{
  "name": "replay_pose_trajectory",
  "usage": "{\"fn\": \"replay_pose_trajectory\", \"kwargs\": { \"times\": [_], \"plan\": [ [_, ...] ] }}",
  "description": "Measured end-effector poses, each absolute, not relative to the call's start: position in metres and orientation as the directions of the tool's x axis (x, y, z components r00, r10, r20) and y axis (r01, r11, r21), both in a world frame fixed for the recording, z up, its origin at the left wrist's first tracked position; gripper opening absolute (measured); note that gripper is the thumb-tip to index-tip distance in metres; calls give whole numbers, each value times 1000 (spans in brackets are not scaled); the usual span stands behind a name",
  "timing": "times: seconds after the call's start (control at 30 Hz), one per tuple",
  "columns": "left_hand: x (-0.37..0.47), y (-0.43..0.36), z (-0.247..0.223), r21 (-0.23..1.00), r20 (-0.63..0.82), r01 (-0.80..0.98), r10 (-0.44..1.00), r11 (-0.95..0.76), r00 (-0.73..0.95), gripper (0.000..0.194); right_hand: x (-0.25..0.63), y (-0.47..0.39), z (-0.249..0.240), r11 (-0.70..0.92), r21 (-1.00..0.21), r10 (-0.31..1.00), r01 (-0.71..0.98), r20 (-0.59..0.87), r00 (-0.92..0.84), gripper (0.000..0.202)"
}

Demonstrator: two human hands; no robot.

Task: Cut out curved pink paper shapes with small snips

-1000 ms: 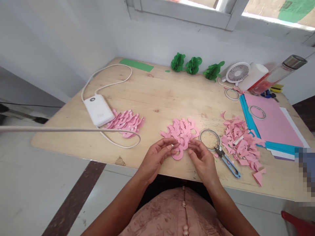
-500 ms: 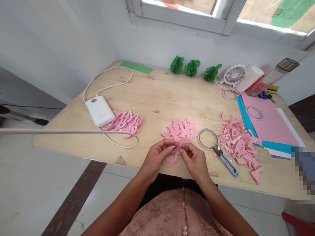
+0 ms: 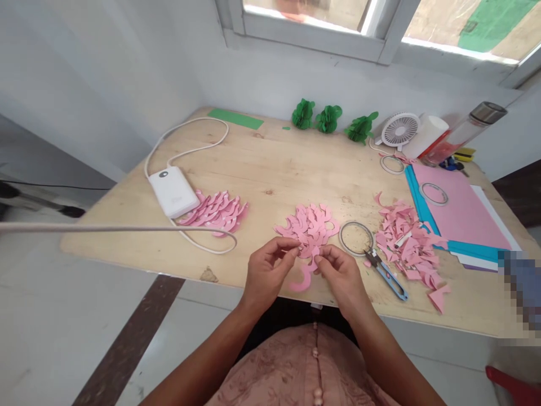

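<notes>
Perhaps tugging could tear the curved pink paper strip (image 3: pixel 306 277) the right hand (image 3: pixel 343 277) pinches; the left hand (image 3: pixel 269 270) has narrowed fingers, their hold unclear.

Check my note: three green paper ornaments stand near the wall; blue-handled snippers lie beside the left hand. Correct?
No: the head view shows the blue-handled snippers beside the right hand, not the left hand. The three green paper ornaments near the wall are correct.
</notes>
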State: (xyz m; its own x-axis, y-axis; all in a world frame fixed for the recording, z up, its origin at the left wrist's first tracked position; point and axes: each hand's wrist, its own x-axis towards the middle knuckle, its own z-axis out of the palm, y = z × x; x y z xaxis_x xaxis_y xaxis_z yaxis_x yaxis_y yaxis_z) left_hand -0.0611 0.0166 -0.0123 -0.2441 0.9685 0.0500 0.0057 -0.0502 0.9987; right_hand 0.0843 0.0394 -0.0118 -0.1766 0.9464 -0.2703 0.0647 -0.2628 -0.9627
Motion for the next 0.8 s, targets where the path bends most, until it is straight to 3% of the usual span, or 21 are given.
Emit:
{"fn": "replay_pose_trajectory", "kwargs": {
  "times": [0.13,0.3,0.53,0.8],
  "plan": [
    [-65,17,-8,872,403,348,909,-345,-109,6,85,34,-1,-412,-910,890,-56,-388,-240,17],
    [-70,25,-6,653,651,430,752,-623,102,11,90,33,6,-476,-872,848,-115,-420,-325,14],
    [-75,39,-5,402,783,519,578,-754,233,15,96,34,12,-503,-856,818,-114,-429,-383,13],
    [-78,44,-10,254,808,538,483,-804,339,20,96,34,17,-512,-847,818,-143,-429,-383,14]
  ]
}}
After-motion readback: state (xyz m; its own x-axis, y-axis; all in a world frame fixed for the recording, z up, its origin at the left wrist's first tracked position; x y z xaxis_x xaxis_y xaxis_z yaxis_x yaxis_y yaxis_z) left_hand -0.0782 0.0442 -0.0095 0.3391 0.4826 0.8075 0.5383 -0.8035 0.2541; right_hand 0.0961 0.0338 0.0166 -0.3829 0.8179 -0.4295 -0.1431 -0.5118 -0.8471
